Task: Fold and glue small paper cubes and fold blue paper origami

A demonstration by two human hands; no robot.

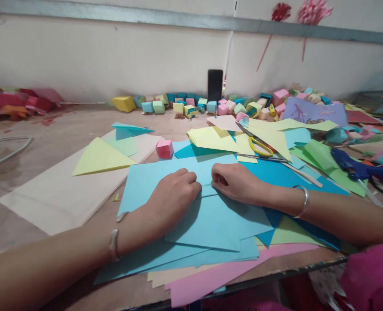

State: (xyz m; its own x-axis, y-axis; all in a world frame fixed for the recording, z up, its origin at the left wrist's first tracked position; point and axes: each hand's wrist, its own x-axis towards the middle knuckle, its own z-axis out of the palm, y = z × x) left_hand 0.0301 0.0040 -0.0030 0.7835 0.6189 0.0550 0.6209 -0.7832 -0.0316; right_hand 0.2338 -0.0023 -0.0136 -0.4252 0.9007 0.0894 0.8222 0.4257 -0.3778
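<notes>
My left hand lies on light blue paper with its fingers curled under and pressed to the sheet. Facing it across a small gap, my right hand is closed in a pinch at the upper edge of the same light blue paper sheet. A narrow fold or strip of that paper shows between the two hands; the fingertips are partly hidden. More light blue sheets lie beneath. Just beyond my left hand sits a small pink paper cube. Yellow-handled scissors rest on paper past my right hand.
Many coloured paper cubes line the wall, with a phone propped upright among them. A blue glue gun lies among scraps at right. Cream paper and a yellow folded piece lie left. Pink sheets reach the table's front edge.
</notes>
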